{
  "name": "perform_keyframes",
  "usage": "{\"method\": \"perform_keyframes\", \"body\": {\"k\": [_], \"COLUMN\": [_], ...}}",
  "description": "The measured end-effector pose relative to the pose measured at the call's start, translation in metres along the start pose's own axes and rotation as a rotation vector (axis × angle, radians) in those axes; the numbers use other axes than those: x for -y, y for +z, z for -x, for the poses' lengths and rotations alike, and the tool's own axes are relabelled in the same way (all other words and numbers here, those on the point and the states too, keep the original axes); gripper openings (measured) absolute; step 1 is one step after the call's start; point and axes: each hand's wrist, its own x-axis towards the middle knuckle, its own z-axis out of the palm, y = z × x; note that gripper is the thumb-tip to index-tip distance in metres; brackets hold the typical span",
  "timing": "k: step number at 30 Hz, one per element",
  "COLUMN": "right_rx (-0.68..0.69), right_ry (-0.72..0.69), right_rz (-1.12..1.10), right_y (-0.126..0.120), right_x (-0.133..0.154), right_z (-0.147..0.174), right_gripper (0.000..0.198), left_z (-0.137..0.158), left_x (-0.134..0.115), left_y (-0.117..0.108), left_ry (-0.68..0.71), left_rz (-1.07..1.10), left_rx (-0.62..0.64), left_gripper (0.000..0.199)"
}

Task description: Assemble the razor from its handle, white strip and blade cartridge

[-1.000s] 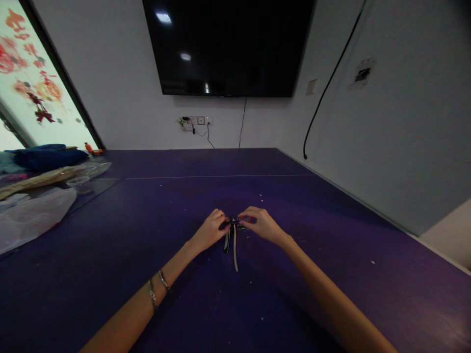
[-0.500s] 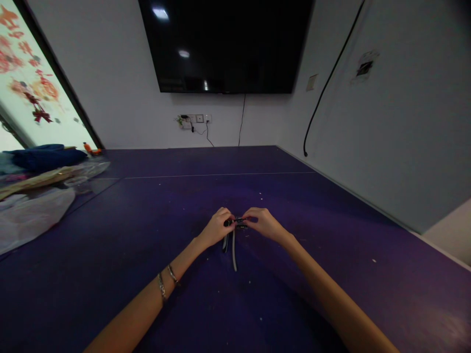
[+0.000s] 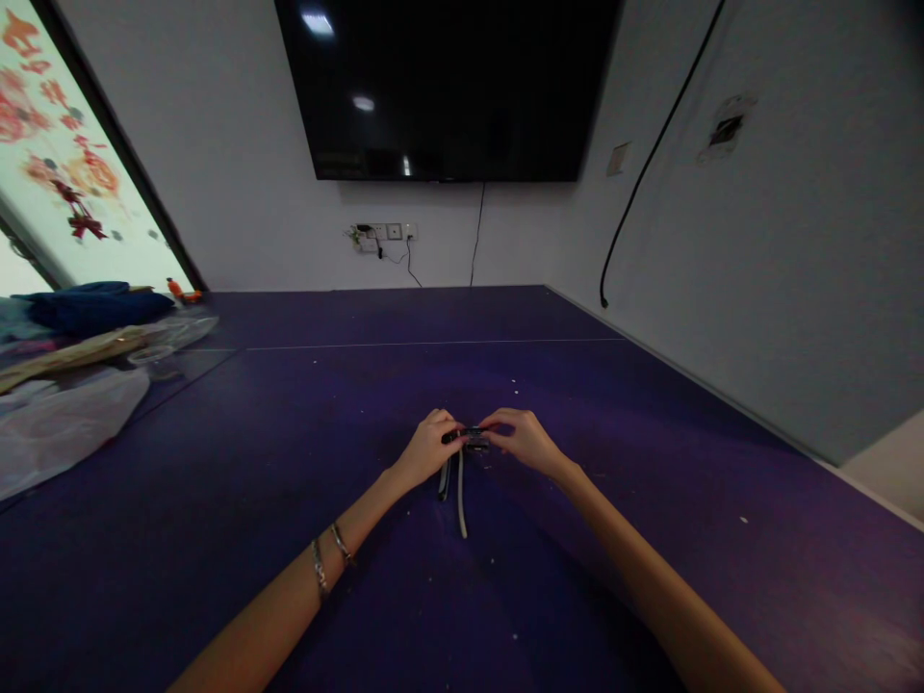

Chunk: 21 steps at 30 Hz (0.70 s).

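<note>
Home-like room with wall-mounted television (image 3: pixel 448 91)

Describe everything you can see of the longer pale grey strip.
The longer pale grey strip is slim and smooth-looking; its material is unclear. It runs toward the viewer from the small dark object at the fingertips of the left hand, curving slightly rightward to a free near end. It appears to lie on the purple surface, right of a shorter, dark-edged strip. Whether it joins the object is too small to tell.

head cam | wearer's head | forward-down | purple surface (image 3: pixel 390 616) near, wall (image 3: pixel 231 183) beyond
</note>
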Motion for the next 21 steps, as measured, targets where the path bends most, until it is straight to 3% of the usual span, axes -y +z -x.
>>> {"method": "perform_keyframes", "body": {"k": [11, 16, 21], "right_rx": [0.008, 0.019, -0.02], "right_ry": [0.016, 0.106, 0.26], "right_rz": [-0.044, -0.168, -0.362], "right_y": [0.005, 0.007, 0.012], "right_x": [0.003, 0.01, 0.008], "right_z": [0.0, 0.0, -0.002], "right_gripper": [0.026, 0.028, 0.026], "left_z": [-0.009, -0.012, -0.012], "left_x": [-0.008, -0.012, -0.011], "left_y": [0.005, 0.007, 0.006], "left_ry": [-0.502, -0.543, -0.447], "left_rz": [0.642, 0.783, 0.608], "left_rx": [-0.038, -0.052, 0.029], "left_gripper": [0.019, 0.019, 0.023]}}
